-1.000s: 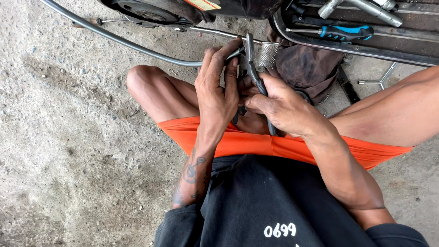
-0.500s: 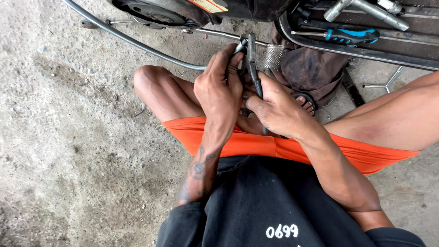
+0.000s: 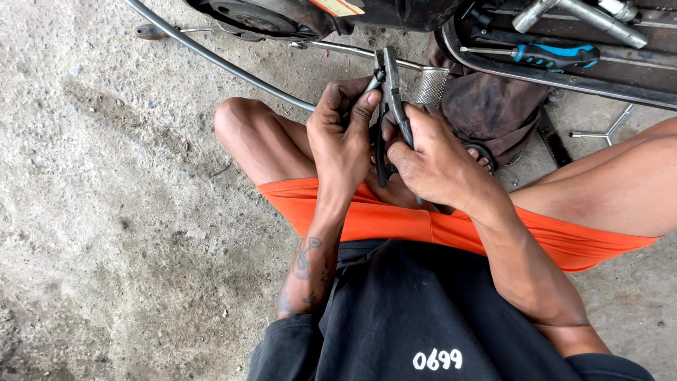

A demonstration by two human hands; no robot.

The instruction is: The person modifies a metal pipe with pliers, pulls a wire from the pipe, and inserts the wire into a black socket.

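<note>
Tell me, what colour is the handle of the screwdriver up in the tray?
The screwdriver handle is blue and black, seen best in the head view.

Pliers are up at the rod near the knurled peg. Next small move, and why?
Probably squeeze the pliers shut on the rod: their nose sits at it, the right hand wraps the handles, and the left hand steadies beside them.

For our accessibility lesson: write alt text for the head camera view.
A seated person's right hand grips pliers on a metal rod while the left hand steadies beside them. Orange shorts, concrete floor, and a blue-handled screwdriver in a tray above.
</note>
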